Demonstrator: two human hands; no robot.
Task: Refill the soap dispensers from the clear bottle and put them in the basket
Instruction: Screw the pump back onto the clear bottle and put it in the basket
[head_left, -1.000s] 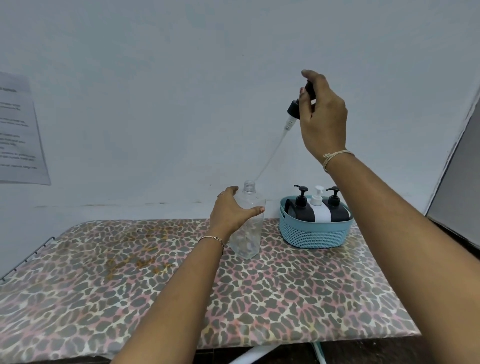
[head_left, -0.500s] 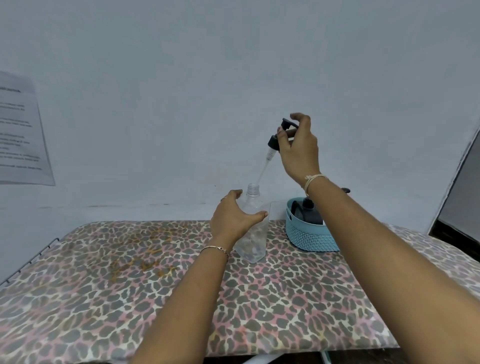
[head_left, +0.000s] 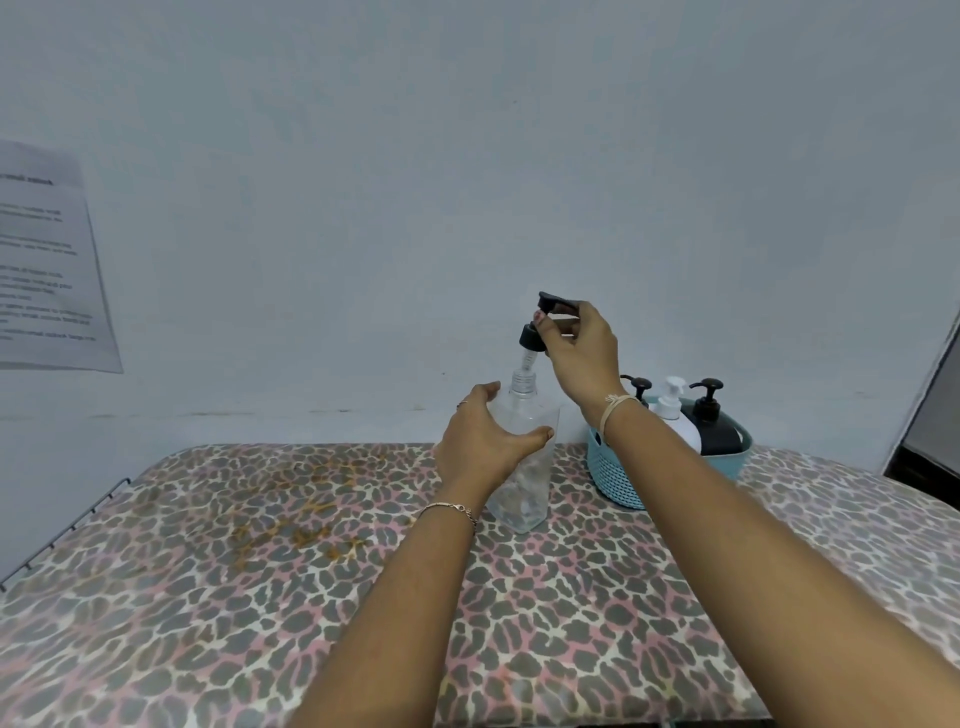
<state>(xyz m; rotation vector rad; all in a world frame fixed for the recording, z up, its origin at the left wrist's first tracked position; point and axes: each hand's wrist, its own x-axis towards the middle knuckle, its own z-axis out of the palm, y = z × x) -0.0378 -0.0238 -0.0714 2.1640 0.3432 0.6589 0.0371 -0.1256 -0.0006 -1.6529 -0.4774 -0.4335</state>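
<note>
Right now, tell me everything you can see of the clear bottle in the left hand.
The clear bottle looks like see-through plastic, flat-sided with sloping shoulders and a ribbed, threaded neck. It stands upright on the leopard-print cover, just left of the blue basket. The left hand grips its body. The right hand holds a black pump just above the neck, stem dipping in, collar not screwed on. How much liquid is inside I cannot tell.

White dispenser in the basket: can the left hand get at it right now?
Probably not: the left hand holds the clear bottle, and the right forearm crosses before the basket.
</note>
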